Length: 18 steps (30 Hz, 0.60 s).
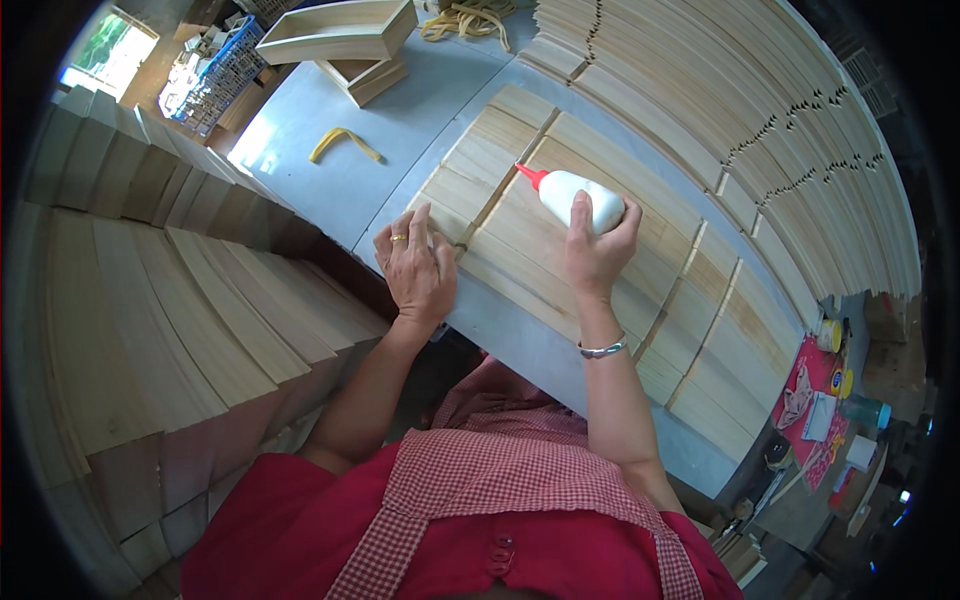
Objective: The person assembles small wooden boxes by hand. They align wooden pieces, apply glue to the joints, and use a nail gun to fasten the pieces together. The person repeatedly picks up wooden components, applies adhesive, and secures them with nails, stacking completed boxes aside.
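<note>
My right hand (602, 255) is wrapped round a white squeeze bottle (563, 192), thumb on top. Its red nozzle points to the far left, with the tip at or just above a groove that crosses the laid-out pale wooden boards (535, 265). Whether anything is coming out of the nozzle is too small to tell. My left hand (415, 270) rests at the boards' left edge, fingers stretched out and holding nothing. The boards lie flat side by side, with several dark grooves running across them.
The boards lie on a grey-blue table (400, 205). Beyond them rise tall stacks of notched wooden strips (690, 90); more wood stacks (150, 320) stand at left. Two wooden boxes (340, 30), a yellow band (345, 143) and a blue basket (215, 80) are at far left.
</note>
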Available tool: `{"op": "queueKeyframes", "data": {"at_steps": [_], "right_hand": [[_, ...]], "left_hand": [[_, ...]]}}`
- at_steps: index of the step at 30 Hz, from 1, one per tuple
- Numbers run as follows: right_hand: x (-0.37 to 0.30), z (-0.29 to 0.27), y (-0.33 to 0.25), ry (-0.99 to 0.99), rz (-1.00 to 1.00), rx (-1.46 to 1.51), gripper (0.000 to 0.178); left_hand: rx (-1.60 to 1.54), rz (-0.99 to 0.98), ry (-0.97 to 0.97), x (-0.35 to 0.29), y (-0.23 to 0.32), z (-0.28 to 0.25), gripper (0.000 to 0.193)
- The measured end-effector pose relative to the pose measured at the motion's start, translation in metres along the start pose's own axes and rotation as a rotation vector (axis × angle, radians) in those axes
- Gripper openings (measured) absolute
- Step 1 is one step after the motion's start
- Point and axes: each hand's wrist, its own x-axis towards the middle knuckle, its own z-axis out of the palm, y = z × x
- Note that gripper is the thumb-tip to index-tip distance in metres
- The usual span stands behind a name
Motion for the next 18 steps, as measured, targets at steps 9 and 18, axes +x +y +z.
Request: {"op": "queueKeyframes", "data": {"at_steps": [9, 18], "right_hand": [[-0.052, -0.018, -0.008, -0.097, -0.107, 0.026, 0.047], [-0.094, -0.032, -0.021, -0.207, -0.154, 0.053, 0.046]], "left_hand": [[-0.065, -0.025, 0.039, -0.004, -0.010, 0.006, 0.056], [-0.163, -0.066, 0.085, -0.005, -0.012, 0.006, 0.055]]}}
